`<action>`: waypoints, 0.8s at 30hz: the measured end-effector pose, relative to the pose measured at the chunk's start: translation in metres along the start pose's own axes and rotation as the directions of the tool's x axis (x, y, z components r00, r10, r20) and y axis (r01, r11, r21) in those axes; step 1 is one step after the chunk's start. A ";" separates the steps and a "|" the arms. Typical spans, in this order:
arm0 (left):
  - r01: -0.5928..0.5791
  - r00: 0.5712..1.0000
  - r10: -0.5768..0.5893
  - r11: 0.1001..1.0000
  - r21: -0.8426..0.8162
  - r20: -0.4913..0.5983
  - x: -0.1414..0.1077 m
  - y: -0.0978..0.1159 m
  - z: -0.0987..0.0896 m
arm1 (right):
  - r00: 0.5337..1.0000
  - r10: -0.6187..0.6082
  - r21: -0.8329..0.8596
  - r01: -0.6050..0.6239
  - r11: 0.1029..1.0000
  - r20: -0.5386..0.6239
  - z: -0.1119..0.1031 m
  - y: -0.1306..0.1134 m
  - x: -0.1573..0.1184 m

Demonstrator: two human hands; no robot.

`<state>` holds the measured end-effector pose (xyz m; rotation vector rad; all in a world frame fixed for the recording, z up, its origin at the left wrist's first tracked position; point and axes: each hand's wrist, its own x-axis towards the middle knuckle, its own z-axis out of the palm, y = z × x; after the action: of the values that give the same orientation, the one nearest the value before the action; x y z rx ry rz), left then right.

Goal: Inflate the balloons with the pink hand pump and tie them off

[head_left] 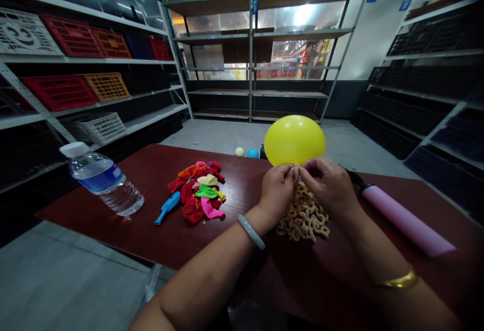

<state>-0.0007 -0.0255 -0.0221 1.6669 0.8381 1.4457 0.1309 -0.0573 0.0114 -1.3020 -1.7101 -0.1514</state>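
An inflated yellow balloon (295, 140) stands above the far side of the pile, its neck down between my fingers. My left hand (278, 190) is closed in a pinch at that neck. From the other side my right hand (327, 185) pinches at the same spot, thumb and forefinger together. A tan strip shows between the fingertips; its kind is partly hidden. Just below my hands lies a heap of tan, curled loops (304, 220) that look like rubber bands. Flat balloons (198, 192) in red, blue, green, pink and yellow form a pile to the left.
On the dark red table (159, 250) a water bottle (108, 180) stands at the left. A pink balloon pump (408, 220) lies at the right. Behind are a blue balloon (252, 153) and a pale one (239, 151), low down. Shelves (251, 94) with crates (62, 91) line the room.
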 end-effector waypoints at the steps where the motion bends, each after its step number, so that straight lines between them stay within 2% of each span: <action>1: 0.025 1.000 -0.025 0.999 -0.048 0.005 0.000 -0.001 0.001 | 1.000 -0.002 -0.020 0.002 1.000 -0.011 0.001 0.000 0.000; 4: 0.048 0.999 -0.047 0.990 -0.130 0.009 -0.001 -0.003 0.004 | 0.999 -0.036 -0.090 0.034 0.995 -0.027 0.003 0.001 -0.003; 8: -0.005 1.000 0.006 0.993 -0.122 0.003 0.000 -0.002 0.001 | 0.996 -0.073 -0.127 0.067 0.990 -0.042 0.003 0.000 -0.005; 12: -0.013 1.000 0.012 0.998 -0.062 -0.017 0.001 0.001 -0.002 | 1.000 0.012 0.014 -0.012 1.000 -0.020 -0.002 0.001 -0.002; 16: -0.054 0.999 0.054 0.999 0.004 0.005 0.001 -0.001 -0.003 | 0.990 0.120 0.138 -0.130 0.982 0.075 -0.007 0.004 0.003; 19: -0.062 0.997 0.061 0.998 0.014 0.046 0.001 -0.005 -0.002 | 0.984 0.148 0.110 -0.159 0.981 0.102 -0.009 0.005 0.005; 24: -0.050 0.997 0.052 0.998 -0.031 0.056 0.003 -0.006 -0.003 | 0.987 0.149 0.100 -0.155 0.983 0.064 -0.009 0.002 0.003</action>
<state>-0.0034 -0.0197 -0.0255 1.7099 0.7447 1.4318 0.1378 -0.0596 0.0178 -1.3630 -1.6353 0.0638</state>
